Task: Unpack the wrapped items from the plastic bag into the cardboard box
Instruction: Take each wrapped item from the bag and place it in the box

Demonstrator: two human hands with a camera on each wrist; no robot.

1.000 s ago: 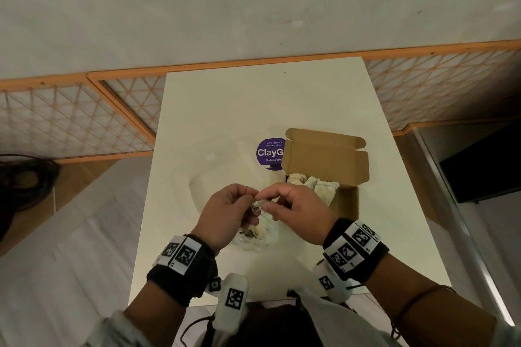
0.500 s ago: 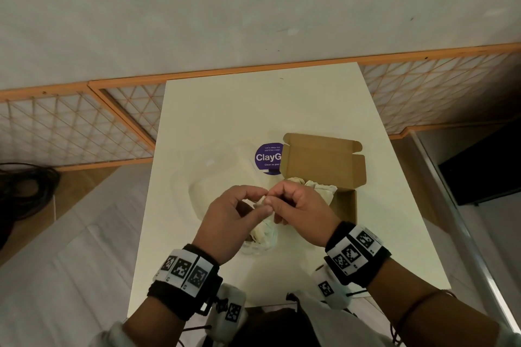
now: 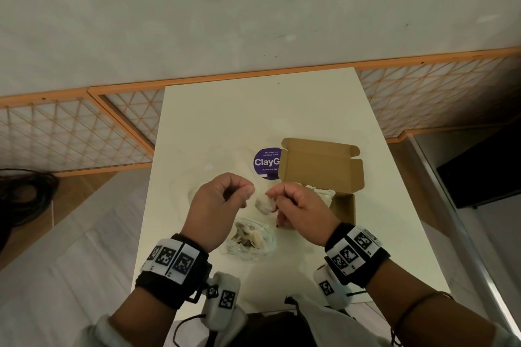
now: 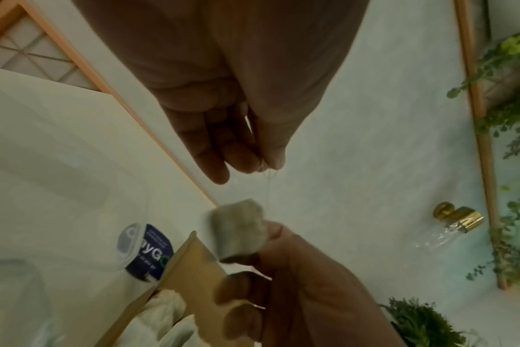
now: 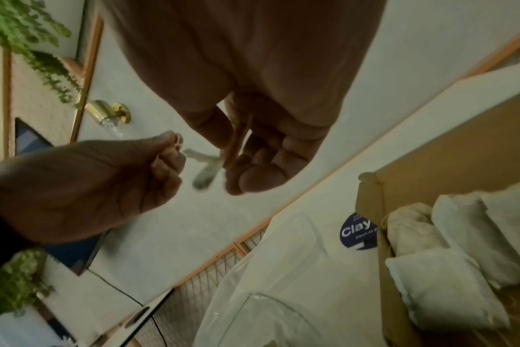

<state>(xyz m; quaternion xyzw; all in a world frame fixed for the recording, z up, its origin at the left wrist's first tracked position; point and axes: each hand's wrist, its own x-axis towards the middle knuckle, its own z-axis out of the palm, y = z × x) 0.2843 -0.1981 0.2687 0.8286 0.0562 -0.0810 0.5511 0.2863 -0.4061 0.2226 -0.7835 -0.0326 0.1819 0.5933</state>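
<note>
A clear plastic bag lies on the white table near me, with several pale wrapped items still inside. Above it my right hand grips one small greyish wrapped packet. My left hand pinches a thin thread between thumb and forefinger; the thread runs toward that packet. The open cardboard box stands just right of my hands, its lid flap upright. Several white wrapped items lie inside it.
A round purple "ClayGo" sticker is on the table left of the box. An orange lattice fence runs behind the table. Black cables lie on the floor at left. A dark panel stands at right.
My hands, which were touching over the bag, have risen and drawn apart. The small packet now hangs between them, clear of the bag.
</note>
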